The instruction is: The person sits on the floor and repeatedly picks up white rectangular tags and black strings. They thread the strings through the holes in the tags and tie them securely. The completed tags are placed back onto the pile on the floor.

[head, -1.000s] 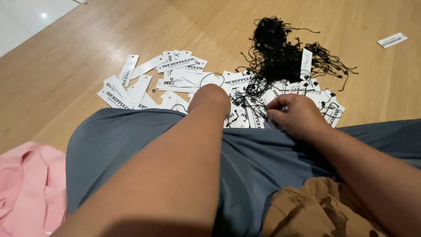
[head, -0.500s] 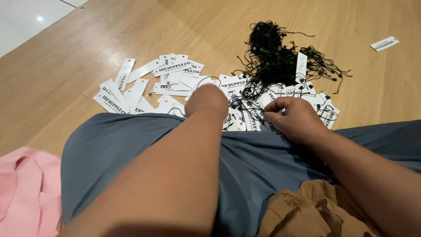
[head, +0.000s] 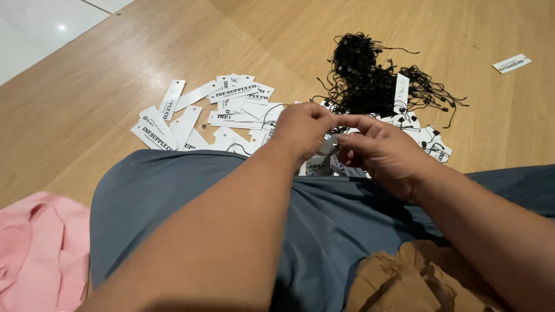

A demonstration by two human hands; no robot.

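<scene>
Nearest, at 6 o'clock: crumpled brown cloth (head: 416, 280) on the grey-blue fabric over the lap (head: 324, 225); pink cloth (head: 34, 254) at 8 o'clock. Mid-frame: left hand (head: 303, 130) and right hand (head: 384, 153) meet fingertip to fingertip, both grips pinched shut; what's between them is too small to tell. Beneath and beyond: white rectangular paper tags (head: 231, 110) scattered on the wooden floor (head: 87, 115). At 12–1 o'clock: tangled black string loops (head: 370, 81). Far, at 2 o'clock: lone white tag (head: 511, 63).
</scene>
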